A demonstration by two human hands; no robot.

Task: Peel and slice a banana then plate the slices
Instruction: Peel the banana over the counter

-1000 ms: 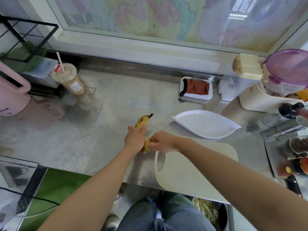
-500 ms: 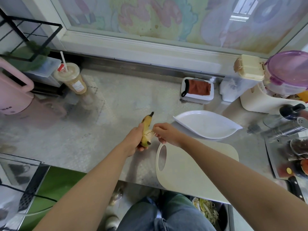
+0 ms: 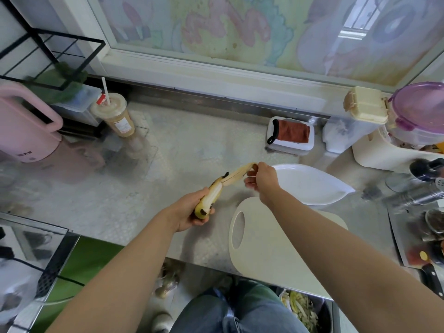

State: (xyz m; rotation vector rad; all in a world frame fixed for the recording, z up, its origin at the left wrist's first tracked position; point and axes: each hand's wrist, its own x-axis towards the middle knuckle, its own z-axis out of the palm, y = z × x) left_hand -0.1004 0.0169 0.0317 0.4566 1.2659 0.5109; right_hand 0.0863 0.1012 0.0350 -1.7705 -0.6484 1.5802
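The left hand (image 3: pixel 189 212) grips the speckled yellow banana (image 3: pixel 210 199) above the grey steel counter (image 3: pixel 192 145). Its pale peel strip (image 3: pixel 237 175), barely lifted a moment ago, now stretches right, pinched by the right hand (image 3: pixel 260 179) (peeling underway). The cream plastic cutting board (image 3: pixel 276 241) and white leaf-shaped plate (image 3: pixel 312 186) wait.

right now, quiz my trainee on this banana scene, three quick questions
1. True or false: the banana lies on the cutting board.
2. What does the right hand pinch? A) a knife B) a strip of peel C) a straw
3. Are there any slices on the white plate yet?

Key: 1 false, the left hand grips it above the counter; 2 B; 3 no, it holds nothing.
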